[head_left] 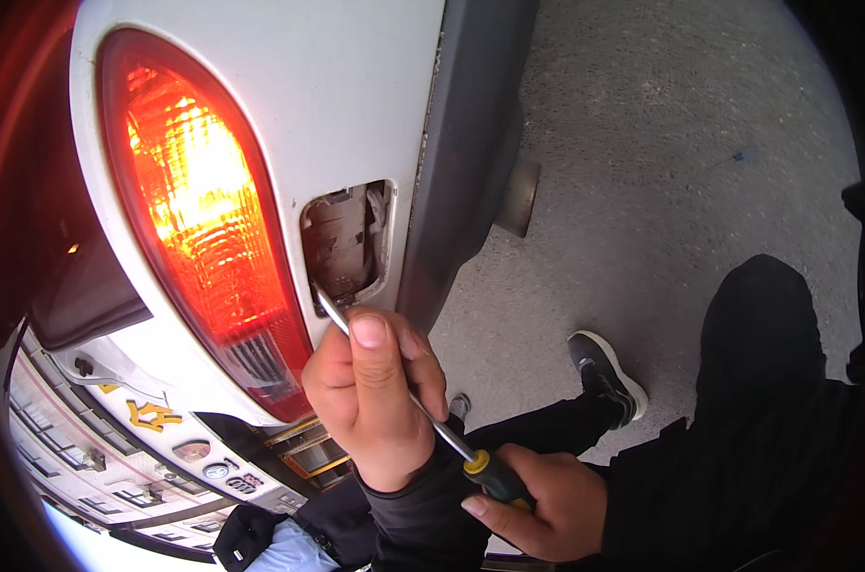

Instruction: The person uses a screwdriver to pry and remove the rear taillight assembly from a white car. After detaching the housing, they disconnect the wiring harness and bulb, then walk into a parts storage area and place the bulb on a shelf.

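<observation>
A long screwdriver (490, 475) with a dark green and yellow handle and a thin metal shaft slants up to the left. My right hand (561, 505) is wrapped round its handle. Further along, my left hand (380, 400) pinches the shaft between thumb and fingers. The shaft's tip lies at the lower left edge of a rectangular opening (342, 243) in the white car body (356, 95). Inside that opening are pale and brownish inner parts. Beside it, a red tail light (204, 210) is lit bright orange-yellow.
A dark grey bumper (466, 143) runs along the opening's right side, with a metal exhaust tip (518, 197) past it. Grey pavement (642, 191) lies to the right, with a dark shoe (606, 377) on it. Someone in a light blue shirt (294, 548) shows at the bottom; a building stands at lower left.
</observation>
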Tool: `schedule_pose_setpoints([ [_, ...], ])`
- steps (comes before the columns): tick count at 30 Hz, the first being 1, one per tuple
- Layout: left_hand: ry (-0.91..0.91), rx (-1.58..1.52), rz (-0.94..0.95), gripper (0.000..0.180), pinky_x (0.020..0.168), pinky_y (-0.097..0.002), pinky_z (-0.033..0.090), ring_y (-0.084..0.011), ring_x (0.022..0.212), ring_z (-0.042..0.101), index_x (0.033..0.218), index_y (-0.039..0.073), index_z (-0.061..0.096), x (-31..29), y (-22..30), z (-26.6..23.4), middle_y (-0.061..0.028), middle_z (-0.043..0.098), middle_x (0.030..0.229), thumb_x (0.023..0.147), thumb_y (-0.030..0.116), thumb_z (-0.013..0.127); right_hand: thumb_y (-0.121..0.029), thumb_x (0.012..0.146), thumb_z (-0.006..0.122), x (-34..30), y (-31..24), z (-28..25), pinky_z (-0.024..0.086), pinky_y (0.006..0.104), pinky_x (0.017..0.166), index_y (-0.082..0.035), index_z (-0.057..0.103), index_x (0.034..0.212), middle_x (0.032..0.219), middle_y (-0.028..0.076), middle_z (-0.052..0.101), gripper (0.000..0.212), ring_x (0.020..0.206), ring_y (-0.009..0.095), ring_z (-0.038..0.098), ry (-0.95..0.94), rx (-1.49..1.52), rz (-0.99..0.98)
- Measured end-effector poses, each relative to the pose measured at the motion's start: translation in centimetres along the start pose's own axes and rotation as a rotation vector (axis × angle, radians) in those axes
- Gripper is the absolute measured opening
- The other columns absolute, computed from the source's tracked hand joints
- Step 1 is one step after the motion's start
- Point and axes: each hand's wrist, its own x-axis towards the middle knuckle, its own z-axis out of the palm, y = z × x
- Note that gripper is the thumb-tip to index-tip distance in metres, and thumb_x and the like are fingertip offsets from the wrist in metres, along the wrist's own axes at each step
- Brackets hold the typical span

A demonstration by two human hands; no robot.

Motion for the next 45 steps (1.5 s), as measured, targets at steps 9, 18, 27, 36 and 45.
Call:
schedule_pose_setpoints([
  [9, 0.004, 0.084, -0.099, 0.049, 0.05, -0.0219, 0.036, -0.0091, 0.05, 0.053, 0.078, 0.004, 0.056, -0.3, 0.3, 1.4, -0.0075, 0.06, 0.057, 0.108, 0.041, 0.046, -0.028, 0.096, 0.069, 0.3, -6.8, -12.4, 0.048, 0.0329, 0.049, -0.003, 0.061, 0.09, 0.06, 0.006, 0.061, 0.027, 0.049, 0.022, 0.064, -0.235, -0.715, 0.008],
  [18, 0.031, -0.033, 0.058, 0.046, 0.045, -0.0247, 0.036, -0.0164, 0.045, 0.055, 0.083, 0.002, 0.052, -0.2, -1.0, 1.1, -0.0108, 0.057, 0.056, 0.11, 0.038, 0.041, -0.031, 0.097, 0.068, 1.8, -1.7, -4.1, 0.045, 0.0349, 0.05, 0.002, 0.057, 0.094, 0.056, 0.009, 0.056, 0.035, 0.049, 0.025, 0.062, -0.115, -0.216, -0.015],
  [27, -0.074, -0.118, 0.113, 0.044, 0.037, -0.0238, 0.026, -0.0085, 0.036, 0.037, 0.082, 0.0, 0.05, -0.4, -1.9, -0.7, -0.0019, 0.042, 0.049, 0.108, 0.035, 0.049, -0.031, 0.097, 0.069, 2.0, 1.7, 2.0, 0.047, 0.0327, 0.057, 0.0, 0.055, 0.096, 0.067, 0.011, 0.061, 0.034, 0.059, 0.025, 0.065, 0.052, 0.127, -0.147],
  [36, -0.157, -0.194, 0.075, 0.041, 0.038, -0.0243, 0.025, -0.0076, 0.037, 0.037, 0.083, -0.001, 0.05, -0.4, -1.7, -1.9, -0.0028, 0.044, 0.052, 0.107, 0.031, 0.05, -0.031, 0.096, 0.065, 1.7, 3.8, 4.5, 0.053, 0.0436, 0.079, -0.006, 0.055, 0.131, 0.105, 0.022, 0.068, 0.044, 0.095, 0.042, 0.068, 0.107, 0.191, -0.22],
  [45, -0.18, -0.178, 0.067, 0.039, 0.039, -0.0241, 0.027, -0.0079, 0.039, 0.038, 0.085, -0.001, 0.052, -0.2, -1.2, -1.6, -0.0029, 0.047, 0.054, 0.108, 0.031, 0.05, -0.031, 0.096, 0.067, 2.3, 2.8, 3.9, 0.051, 0.0356, 0.068, -0.002, 0.057, 0.111, 0.085, 0.013, 0.066, 0.035, 0.074, 0.029, 0.068, 0.116, 0.164, -0.221],
])
